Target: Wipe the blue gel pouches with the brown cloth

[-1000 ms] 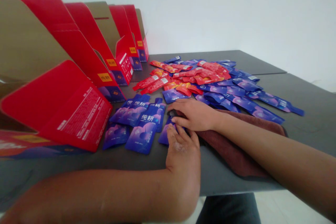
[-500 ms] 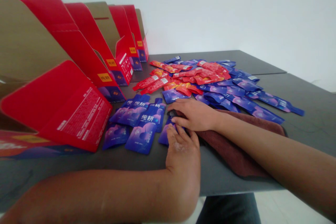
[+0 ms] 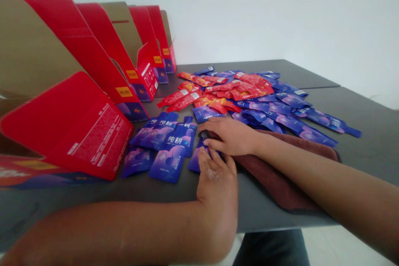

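Observation:
My left hand (image 3: 216, 174) and my right hand (image 3: 232, 136) meet at the table's near side, their fingers bunched over a blue foil sachet (image 3: 195, 160). Much of that sachet is hidden beneath them. Left of my hands lie several blue spouted sachets (image 3: 166, 163) printed with "纯耕". Beyond my right fingertips, a heap of mixed blue and red sachets (image 3: 237, 93) spreads across the table. Under my right wrist and forearm lies a folded brown towel (image 3: 280, 178).
Several open red cardboard display boxes (image 3: 102, 66) with tan insides stand in a row along the left. The dark grey table (image 3: 368, 133) has a seam across it and ends at a white wall. My dark trousers (image 3: 271, 249) show below its near edge.

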`<move>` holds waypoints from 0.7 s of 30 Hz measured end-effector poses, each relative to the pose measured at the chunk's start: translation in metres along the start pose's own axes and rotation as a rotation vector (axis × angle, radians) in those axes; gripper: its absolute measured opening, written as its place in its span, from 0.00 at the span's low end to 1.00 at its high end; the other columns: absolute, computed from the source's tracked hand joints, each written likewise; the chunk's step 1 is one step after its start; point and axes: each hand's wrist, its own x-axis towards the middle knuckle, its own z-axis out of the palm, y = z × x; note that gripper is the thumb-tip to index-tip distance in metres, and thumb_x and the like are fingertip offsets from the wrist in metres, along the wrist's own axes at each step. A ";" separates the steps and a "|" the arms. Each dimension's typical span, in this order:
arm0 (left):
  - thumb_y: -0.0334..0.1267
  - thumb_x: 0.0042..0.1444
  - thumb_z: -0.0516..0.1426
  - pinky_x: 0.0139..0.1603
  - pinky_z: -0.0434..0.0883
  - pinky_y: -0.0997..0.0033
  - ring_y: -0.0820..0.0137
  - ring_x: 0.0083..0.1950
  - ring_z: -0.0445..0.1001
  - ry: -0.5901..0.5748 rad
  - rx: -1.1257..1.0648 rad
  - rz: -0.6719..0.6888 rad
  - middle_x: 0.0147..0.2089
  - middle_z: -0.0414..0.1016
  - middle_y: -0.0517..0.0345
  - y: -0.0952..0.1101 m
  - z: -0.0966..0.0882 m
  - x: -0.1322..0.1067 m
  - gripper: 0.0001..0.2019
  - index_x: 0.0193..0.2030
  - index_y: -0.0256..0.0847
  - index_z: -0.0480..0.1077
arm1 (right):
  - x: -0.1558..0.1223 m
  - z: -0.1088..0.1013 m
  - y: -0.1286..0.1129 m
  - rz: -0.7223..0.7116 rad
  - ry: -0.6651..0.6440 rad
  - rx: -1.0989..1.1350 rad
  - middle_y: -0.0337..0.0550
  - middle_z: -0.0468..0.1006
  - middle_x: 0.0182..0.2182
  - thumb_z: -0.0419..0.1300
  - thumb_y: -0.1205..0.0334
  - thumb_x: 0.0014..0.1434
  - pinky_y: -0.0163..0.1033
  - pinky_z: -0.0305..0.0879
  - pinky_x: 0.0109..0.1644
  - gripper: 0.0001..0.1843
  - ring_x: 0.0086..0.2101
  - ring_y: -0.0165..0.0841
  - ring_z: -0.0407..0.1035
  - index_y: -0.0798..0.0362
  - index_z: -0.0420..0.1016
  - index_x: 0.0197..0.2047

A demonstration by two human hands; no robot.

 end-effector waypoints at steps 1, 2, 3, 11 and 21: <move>0.27 0.59 0.49 0.58 0.69 0.50 0.51 0.56 0.73 0.005 -0.001 -0.001 0.57 0.73 0.33 0.000 0.000 0.000 0.24 0.63 0.30 0.62 | 0.000 0.000 0.000 0.001 0.000 -0.002 0.51 0.75 0.45 0.54 0.55 0.62 0.44 0.62 0.50 0.20 0.46 0.40 0.70 0.53 0.70 0.55; 0.27 0.59 0.49 0.58 0.69 0.50 0.51 0.56 0.73 0.007 -0.002 -0.002 0.57 0.73 0.34 0.000 0.000 0.000 0.24 0.63 0.30 0.62 | 0.000 0.000 0.000 0.000 -0.002 -0.003 0.51 0.75 0.45 0.54 0.55 0.62 0.44 0.62 0.50 0.20 0.46 0.40 0.70 0.53 0.70 0.55; 0.27 0.59 0.49 0.58 0.69 0.50 0.51 0.57 0.73 0.006 0.000 -0.002 0.57 0.73 0.33 0.000 0.000 0.000 0.24 0.63 0.30 0.62 | 0.000 0.000 0.000 0.000 -0.005 -0.004 0.51 0.75 0.45 0.54 0.55 0.62 0.44 0.62 0.50 0.20 0.46 0.41 0.70 0.53 0.70 0.55; 0.25 0.58 0.47 0.57 0.70 0.53 0.51 0.56 0.74 -0.010 0.030 0.017 0.57 0.73 0.29 -0.002 -0.001 0.001 0.24 0.62 0.29 0.63 | 0.000 0.000 0.000 -0.003 0.005 0.002 0.51 0.76 0.45 0.54 0.55 0.62 0.44 0.62 0.50 0.20 0.46 0.40 0.70 0.53 0.70 0.55; 0.25 0.58 0.48 0.58 0.69 0.53 0.51 0.56 0.74 0.019 0.007 -0.003 0.56 0.72 0.26 -0.001 -0.001 -0.001 0.23 0.61 0.26 0.63 | 0.000 0.000 -0.001 -0.009 0.001 0.004 0.51 0.76 0.46 0.55 0.56 0.63 0.44 0.62 0.50 0.20 0.46 0.40 0.70 0.53 0.70 0.55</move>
